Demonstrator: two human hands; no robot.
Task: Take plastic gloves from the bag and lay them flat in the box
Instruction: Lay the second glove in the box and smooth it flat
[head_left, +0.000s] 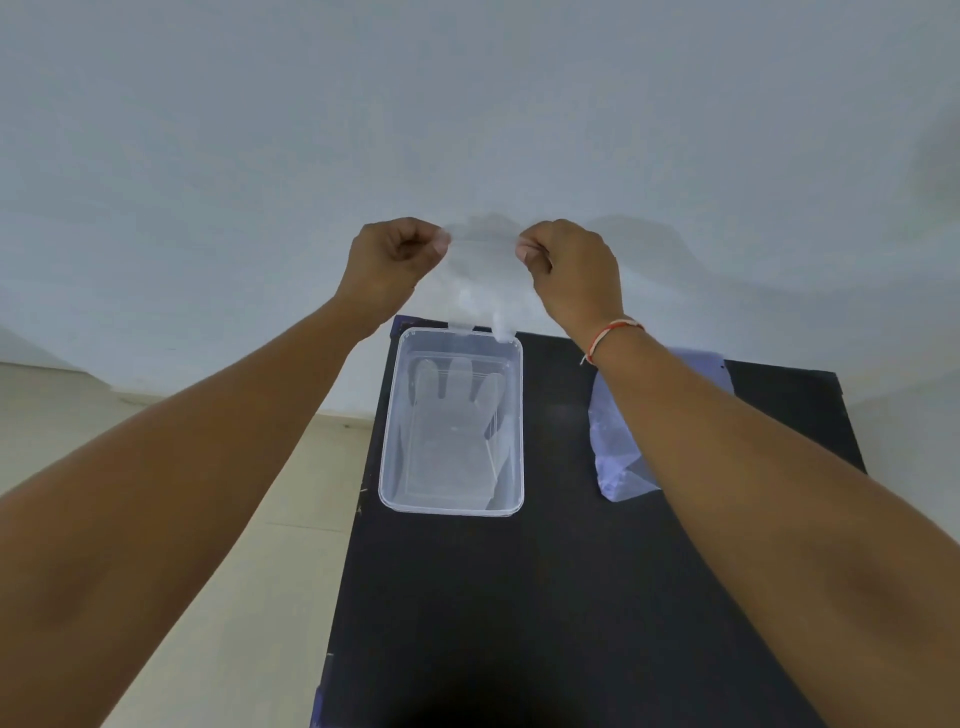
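Head view: a glove (483, 270) is held stretched in the air between the left hand (395, 262) and the right hand (569, 270), each pinching one cuff corner, fingers hanging down over the far rim of the box (387, 415). Another glove (454, 431) lies flat inside the box. The bag (613, 441) lies on the table (545, 597), right of the box.

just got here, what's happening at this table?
A person is holding a clear plastic glove stretched between the left hand and right hand, pinched at its top corners, raised above the far end of the clear box. The glove's fingers hang down toward the box rim. One glove already lies flat in the box. The bag lies on the black table to the right, partly under the right forearm.
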